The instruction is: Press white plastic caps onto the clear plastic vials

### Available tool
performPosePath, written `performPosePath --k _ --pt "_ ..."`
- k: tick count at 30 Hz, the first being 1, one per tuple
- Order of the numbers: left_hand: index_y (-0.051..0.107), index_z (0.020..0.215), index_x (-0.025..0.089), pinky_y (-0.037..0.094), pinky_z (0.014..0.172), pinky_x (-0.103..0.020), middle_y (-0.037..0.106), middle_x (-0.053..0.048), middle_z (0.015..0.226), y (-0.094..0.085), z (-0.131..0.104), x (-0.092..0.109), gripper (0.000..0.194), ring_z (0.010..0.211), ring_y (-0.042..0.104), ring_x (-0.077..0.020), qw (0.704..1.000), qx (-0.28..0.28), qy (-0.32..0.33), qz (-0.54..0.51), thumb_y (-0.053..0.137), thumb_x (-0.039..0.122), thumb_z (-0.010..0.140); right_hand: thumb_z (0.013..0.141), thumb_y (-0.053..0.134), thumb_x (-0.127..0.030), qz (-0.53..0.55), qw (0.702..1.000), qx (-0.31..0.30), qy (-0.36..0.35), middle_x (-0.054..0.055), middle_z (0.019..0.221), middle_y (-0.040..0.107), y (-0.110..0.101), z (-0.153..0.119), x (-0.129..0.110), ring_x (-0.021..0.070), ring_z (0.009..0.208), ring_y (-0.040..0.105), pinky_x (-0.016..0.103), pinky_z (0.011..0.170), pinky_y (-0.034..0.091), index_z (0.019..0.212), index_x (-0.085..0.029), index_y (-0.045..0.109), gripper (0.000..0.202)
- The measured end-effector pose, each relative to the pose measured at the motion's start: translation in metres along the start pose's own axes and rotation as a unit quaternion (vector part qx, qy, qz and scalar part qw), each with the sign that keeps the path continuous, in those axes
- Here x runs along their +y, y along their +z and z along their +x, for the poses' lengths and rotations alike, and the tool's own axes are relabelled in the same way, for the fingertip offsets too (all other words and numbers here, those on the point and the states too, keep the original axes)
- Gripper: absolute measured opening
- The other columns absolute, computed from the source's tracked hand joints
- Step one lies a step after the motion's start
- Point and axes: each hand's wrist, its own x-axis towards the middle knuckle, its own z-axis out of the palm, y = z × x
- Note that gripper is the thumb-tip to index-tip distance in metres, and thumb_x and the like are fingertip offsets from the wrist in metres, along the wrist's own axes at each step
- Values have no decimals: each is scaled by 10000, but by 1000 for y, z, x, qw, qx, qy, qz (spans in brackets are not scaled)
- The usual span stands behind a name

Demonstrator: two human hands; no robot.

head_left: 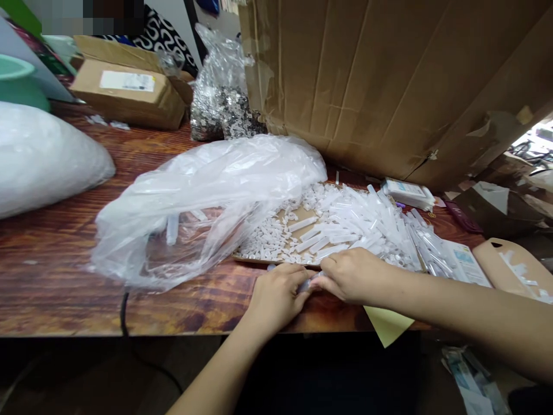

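My left hand and my right hand meet at the near edge of a shallow cardboard tray. Between them is a small translucent tube, with the fingers of both hands closed on it. Most of the tube is hidden by the fingers. The tray holds many long white translucent tubes on its right side and a heap of small white pieces on its left. A clear plastic bag lies against the tray's left side and partly over it.
A full white bag lies at the left. Behind stand a cardboard box, a bag of metal parts and a tall cardboard sheet. Yellow paper hangs over the front edge; a black cable hangs left of it.
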Motion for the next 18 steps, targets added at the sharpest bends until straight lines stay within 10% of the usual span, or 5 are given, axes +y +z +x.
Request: performPosePath --k 5,18 --pt "794 1022 272 546 729 -288 800 -9 978 0 -1 -1 251 911 732 -213 1000 6 12 10 710 152 819 999 518 -141 -11 995 -3 -104 129 944 704 -1 -3 3 213 822 653 301 676 450 1035 -98 642 137" --pt "735 1025 197 550 691 -249 778 -48 927 6 -8 3 223 831 720 -175 981 135 118 77 547 146 916 1035 398 -157 -23 988 101 -117 98 813 670 32 -16 9 209 690 604 312 581 411 964 -110 623 241"
